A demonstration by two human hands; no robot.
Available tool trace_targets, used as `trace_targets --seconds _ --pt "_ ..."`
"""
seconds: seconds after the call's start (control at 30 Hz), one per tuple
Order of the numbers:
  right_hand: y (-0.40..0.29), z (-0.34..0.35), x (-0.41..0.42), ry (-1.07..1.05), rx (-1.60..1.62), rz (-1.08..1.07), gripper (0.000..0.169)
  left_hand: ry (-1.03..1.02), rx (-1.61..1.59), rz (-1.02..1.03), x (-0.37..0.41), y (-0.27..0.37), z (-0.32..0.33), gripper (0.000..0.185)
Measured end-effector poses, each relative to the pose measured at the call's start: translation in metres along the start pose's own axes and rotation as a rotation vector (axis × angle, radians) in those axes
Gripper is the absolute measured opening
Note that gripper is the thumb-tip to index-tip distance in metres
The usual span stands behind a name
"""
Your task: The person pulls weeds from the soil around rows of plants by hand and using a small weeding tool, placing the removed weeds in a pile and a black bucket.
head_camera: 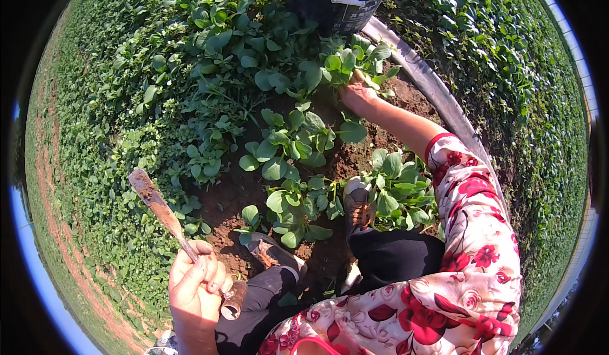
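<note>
My left hand (197, 279) is closed around a narrow hand trowel (159, 205). Its flat, soil-caked metal blade points up and to the left, and its tubular handle end (233, 300) sticks out below my fingers. Farther ahead, my right hand (358, 93) reaches into a clump of leafy green plants (349, 62) in front of the black bucket. Leaves cover most of those fingers, so their grip is hidden. Between my hands, more broad-leaved green plants (285, 141) stand in brown soil (352, 160).
The black bucket (333, 7), bearing white writing, stands at the top. A pale, flat strip (433, 83) curves down the right side. My shoes (359, 200) are among the plants, with a leafy clump (399, 188) beside the right one. Dense greenery (119, 98) spreads left.
</note>
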State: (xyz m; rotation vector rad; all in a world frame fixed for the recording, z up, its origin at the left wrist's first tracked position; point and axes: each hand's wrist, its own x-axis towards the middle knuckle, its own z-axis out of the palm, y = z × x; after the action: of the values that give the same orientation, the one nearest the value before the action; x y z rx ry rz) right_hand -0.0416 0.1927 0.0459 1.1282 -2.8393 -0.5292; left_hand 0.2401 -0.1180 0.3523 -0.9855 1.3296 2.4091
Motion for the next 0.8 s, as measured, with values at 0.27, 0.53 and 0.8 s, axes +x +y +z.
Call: trace_targets --seconds 0.27,0.53,0.8 --pt "0.008 0.019 -0.002 0.286 -0.043 0.059 0.012 -0.017 0.029 -0.017 0.004 -0.003 -0.005 0.02" --pt "0.011 0.028 0.018 -0.17 -0.344 0.116 0.017 -0.017 0.056 -0.032 0.009 -0.005 0.002 0.018" --pt "0.003 0.039 0.031 -0.261 -0.264 0.087 0.015 -0.016 0.083 -0.065 0.012 -0.008 0.01 0.019"
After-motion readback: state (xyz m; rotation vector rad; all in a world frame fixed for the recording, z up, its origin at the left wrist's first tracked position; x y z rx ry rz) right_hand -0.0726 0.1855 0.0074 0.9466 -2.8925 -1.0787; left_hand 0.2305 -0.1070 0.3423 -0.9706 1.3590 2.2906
